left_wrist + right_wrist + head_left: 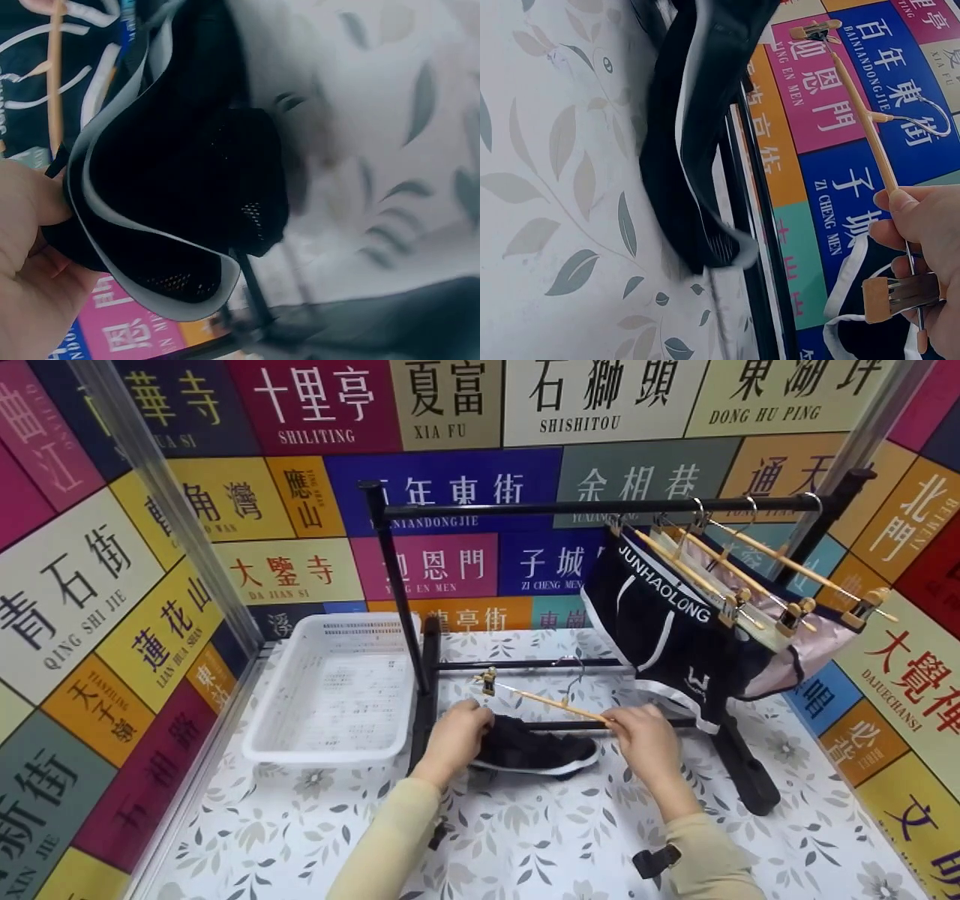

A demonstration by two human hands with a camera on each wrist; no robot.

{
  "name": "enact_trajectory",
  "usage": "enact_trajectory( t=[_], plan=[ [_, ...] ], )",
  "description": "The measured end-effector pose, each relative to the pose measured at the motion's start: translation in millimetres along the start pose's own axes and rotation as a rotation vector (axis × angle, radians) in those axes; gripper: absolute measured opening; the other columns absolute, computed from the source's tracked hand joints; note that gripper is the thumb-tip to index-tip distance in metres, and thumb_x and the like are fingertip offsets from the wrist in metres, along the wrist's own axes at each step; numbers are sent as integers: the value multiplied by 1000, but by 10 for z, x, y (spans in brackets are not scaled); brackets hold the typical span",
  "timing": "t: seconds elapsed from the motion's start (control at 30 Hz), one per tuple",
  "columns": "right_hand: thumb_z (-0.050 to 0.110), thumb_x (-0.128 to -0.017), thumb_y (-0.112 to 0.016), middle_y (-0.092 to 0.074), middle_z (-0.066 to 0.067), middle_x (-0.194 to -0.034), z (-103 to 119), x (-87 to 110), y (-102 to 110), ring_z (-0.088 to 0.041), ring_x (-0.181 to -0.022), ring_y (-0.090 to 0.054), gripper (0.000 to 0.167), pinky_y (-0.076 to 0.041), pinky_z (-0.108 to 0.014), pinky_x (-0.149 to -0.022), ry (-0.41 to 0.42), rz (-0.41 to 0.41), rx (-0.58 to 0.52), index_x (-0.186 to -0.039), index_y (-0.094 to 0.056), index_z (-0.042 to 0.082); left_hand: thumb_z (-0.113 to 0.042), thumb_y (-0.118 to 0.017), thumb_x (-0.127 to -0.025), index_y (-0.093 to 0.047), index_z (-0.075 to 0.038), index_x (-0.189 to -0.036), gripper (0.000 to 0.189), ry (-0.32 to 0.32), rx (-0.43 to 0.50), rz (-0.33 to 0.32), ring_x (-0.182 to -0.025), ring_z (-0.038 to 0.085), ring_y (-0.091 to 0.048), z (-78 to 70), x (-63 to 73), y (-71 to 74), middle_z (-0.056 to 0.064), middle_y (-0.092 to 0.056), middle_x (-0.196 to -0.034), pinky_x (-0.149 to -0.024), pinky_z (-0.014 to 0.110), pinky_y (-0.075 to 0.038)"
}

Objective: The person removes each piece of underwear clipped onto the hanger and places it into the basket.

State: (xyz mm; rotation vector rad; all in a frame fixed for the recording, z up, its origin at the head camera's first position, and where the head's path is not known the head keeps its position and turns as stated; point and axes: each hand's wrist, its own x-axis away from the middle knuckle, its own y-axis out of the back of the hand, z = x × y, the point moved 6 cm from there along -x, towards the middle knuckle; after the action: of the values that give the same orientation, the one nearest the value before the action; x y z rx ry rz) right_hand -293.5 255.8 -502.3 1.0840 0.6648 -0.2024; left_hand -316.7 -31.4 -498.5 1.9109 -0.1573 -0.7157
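My left hand (454, 741) pinches a pair of black underpants (534, 746) by its left end. The white-edged fabric sags in loose folds close over the table; in the left wrist view the cloth (180, 165) hangs from thumb and fingers. My right hand (649, 744) grips a wooden clip hanger (551, 703) near one end, its metal hook pointing up and away. One clip (489, 681) sits at the hanger's far left end; the other clip (900, 296) is beside my right fingers in the right wrist view. A gap separates hanger and underpants.
A black garment rack (517, 508) stands ahead, with its feet on the leaf-patterned table (555, 840). Several underpants (637, 607) hang from clip hangers on its right half. To the left is a white plastic basket (322, 754). Walls with colourful sign panels (442, 495) enclose the table.
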Motion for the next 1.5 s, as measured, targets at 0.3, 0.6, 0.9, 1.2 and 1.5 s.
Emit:
enact_trajectory(
  t=[0.3,0.6,0.9,1.2,1.5],
  plan=[
    [9,-85,-75,-74,-7,-98,-29,2,17,-30,-87,-60,16,-48,-47,-82,-20,3,-1,-101,-75,10,3,-71,-79,-69,-11,-84,15,-74,15,-144,-80,25,-61,74,-150,478,4,-61,-85,-75,38,-52],
    [8,-85,-75,-74,-7,-97,-42,7,19,-32,-87,-60,16,-48,-49,-86,-22,-11,-12,-100,-75,11,0,-74,-82,-70,-7,-87,10,-76,36,-207,-83,29,-61,160,-227,872,7,-61,-88,-79,41,-52],
    [7,-84,-76,-73,-7,-95,-36,9,22,-31,-85,-59,16,-48,-49,-84,-20,-12,-12,-99,-74,10,3,-72,-83,-70,-7,-88,12,-36,47,-211,-86,29,-62,239,-275,1184,9,-62,-90,-81,43,-52],
    [9,-85,-75,-73,-6,-95,-53,16,24,-30,-86,-59,14,-47,-49,-87,-35,-8,-15,-99,-74,11,7,-71,-80,-70,-4,-88,13,-6,43,-260,-83,32,-62,366,-302,1497,11,-62,-87,-78,45,-53],
    [11,-85,-75,-74,-6,-96,-79,28,23,-28,-85,-59,15,-49,-46,-75,-47,1,-2,-100,-75,11,9,-70,-81,-70,-2,-86,12,-1,36,-314,-80,34,-59,508,-340,1844,14,-62,-86,-79,45,-50]
  ],
)
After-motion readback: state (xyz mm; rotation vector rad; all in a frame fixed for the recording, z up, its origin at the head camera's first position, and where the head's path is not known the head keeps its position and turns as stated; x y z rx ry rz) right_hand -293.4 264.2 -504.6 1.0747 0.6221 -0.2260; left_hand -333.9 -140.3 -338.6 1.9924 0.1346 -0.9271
